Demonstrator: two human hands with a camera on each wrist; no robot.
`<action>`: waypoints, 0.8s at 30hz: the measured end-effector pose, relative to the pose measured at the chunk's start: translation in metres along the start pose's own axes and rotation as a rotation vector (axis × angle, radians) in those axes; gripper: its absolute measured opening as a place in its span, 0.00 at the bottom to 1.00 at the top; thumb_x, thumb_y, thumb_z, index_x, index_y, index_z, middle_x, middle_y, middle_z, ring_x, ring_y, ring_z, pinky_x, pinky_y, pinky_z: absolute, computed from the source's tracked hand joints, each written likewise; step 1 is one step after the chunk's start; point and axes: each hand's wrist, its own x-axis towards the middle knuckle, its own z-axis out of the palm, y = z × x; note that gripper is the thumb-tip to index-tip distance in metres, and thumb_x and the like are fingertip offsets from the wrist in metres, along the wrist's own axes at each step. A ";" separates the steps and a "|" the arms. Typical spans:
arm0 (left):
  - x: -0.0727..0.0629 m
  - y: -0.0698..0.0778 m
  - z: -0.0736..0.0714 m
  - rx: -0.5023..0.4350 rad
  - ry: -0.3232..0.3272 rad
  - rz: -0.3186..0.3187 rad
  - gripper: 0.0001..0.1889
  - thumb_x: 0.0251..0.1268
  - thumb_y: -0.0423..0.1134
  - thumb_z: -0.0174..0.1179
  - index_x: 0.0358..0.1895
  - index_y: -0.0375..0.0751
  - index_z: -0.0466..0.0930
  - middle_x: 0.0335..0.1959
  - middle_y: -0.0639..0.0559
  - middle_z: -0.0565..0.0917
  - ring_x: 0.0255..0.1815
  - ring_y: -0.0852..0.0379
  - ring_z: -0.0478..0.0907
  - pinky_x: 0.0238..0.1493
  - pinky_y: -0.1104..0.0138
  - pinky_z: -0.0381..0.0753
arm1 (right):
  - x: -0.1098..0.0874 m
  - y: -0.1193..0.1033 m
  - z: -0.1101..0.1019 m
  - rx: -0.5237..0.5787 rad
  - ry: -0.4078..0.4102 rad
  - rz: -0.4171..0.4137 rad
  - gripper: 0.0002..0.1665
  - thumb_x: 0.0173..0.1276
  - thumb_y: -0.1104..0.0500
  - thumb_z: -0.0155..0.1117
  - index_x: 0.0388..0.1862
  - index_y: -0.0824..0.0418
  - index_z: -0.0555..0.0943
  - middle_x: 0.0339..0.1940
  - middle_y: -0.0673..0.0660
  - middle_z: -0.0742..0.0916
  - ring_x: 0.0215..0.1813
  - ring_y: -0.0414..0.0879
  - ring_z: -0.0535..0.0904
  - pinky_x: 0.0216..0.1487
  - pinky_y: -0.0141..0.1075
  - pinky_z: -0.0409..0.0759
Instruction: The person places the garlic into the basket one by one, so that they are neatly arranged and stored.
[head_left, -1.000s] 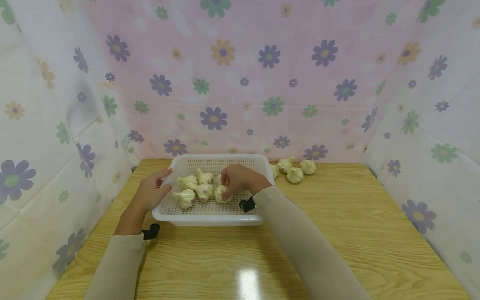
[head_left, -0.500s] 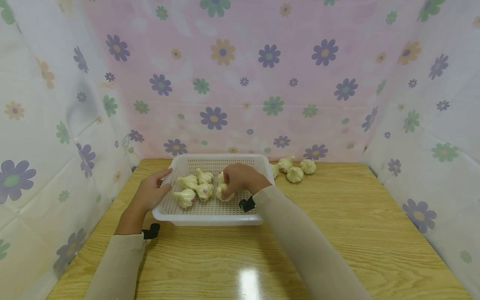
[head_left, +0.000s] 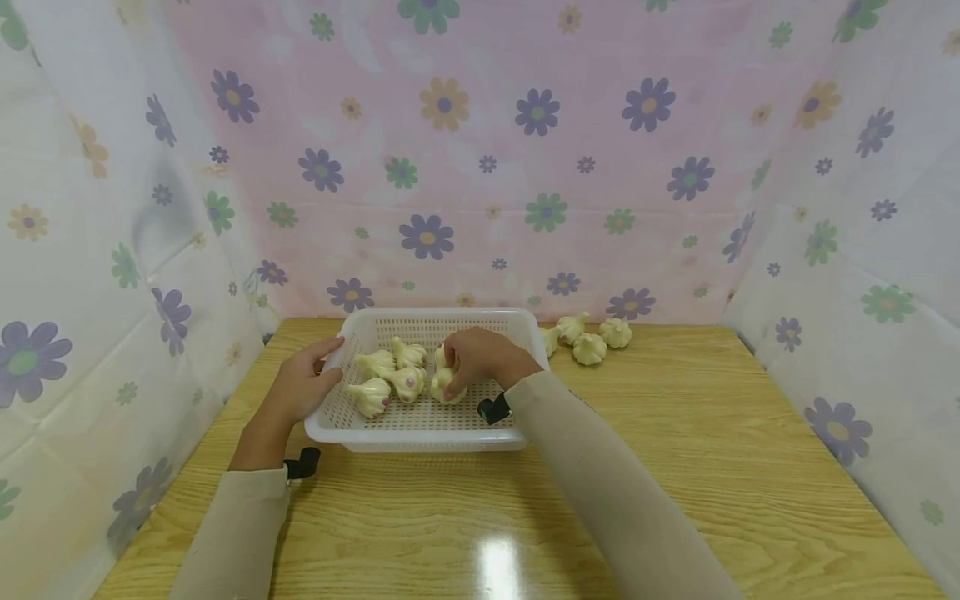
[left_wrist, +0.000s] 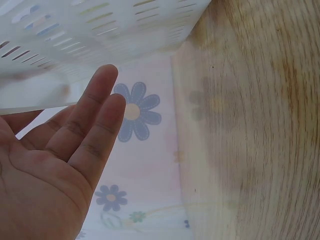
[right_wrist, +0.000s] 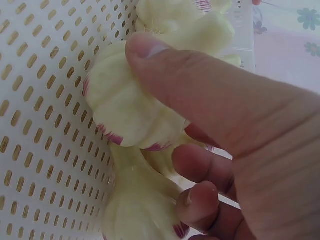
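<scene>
A white perforated plastic basket [head_left: 431, 437] sits on the wooden table. My left hand [head_left: 302, 382] grips its left rim; in the left wrist view, two fingers [left_wrist: 92, 115] reach out under the rim beside the basket wall. Inside the basket my right hand [head_left: 483, 358] holds a cream garlic bulb [right_wrist: 132, 102] with purple-tinged edges, the thumb [right_wrist: 175, 75] lying across its top. Another garlic bulb [right_wrist: 142, 205] lies right beside it, near the curled fingers. Several more garlic bulbs [head_left: 407, 383] cluster in the basket's left half.
Several garlic bulbs [head_left: 589, 350] lie on the table [head_left: 675, 433] just right of the basket, one partly hidden by its rim. A flower-printed cloth [head_left: 487, 233] hangs behind the table and on both sides.
The right hand and its garlic bulb shift slightly right, then slightly back left, within the basket. The left hand and the basket stay in place.
</scene>
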 end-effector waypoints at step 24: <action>0.003 -0.003 0.002 0.000 0.000 -0.012 0.33 0.74 0.41 0.54 0.81 0.46 0.62 0.74 0.30 0.70 0.58 0.32 0.83 0.37 0.57 0.90 | -0.004 -0.004 -0.007 0.055 0.007 -0.046 0.30 0.52 0.42 0.85 0.50 0.51 0.84 0.40 0.48 0.84 0.37 0.46 0.79 0.41 0.41 0.80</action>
